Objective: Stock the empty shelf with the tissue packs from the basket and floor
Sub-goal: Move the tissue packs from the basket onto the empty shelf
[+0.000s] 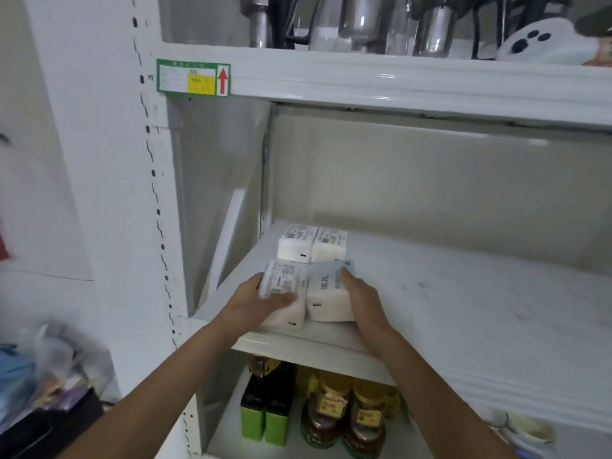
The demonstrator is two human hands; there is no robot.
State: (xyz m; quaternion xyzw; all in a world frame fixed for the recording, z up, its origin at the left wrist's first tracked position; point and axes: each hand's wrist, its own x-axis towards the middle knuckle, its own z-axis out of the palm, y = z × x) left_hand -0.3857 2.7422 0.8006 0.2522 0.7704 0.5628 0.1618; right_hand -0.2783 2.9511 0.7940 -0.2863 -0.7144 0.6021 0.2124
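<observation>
You had 2 tissue packs at the front left of the shelf (463, 293). The left pack (284, 294) sat label up w/ your left hand (261, 301) wrapped on its left side, thumb on top. The right pack (329, 293) touched it, & your right hand (361, 293) was pressed flat on its right side, fingers (347, 276) up near the top. So both hands were holding packs, squeezing the pair together on the shelf board.

Just behind them on the shelf, 2 more back packs (311, 243) sat side by side, near the left back corner. That made 4 packs on the shelf.

The rest of the shelf, to the right, was bare. Lots of room left, so I think the job was only just begun. You couldn't see the basket or floor packs here, so no telling how many were left.

Under the shelf stood jars (347, 415) & green boxes (265, 422). Above the shelf hung a green tag (193, 77).
</observation>
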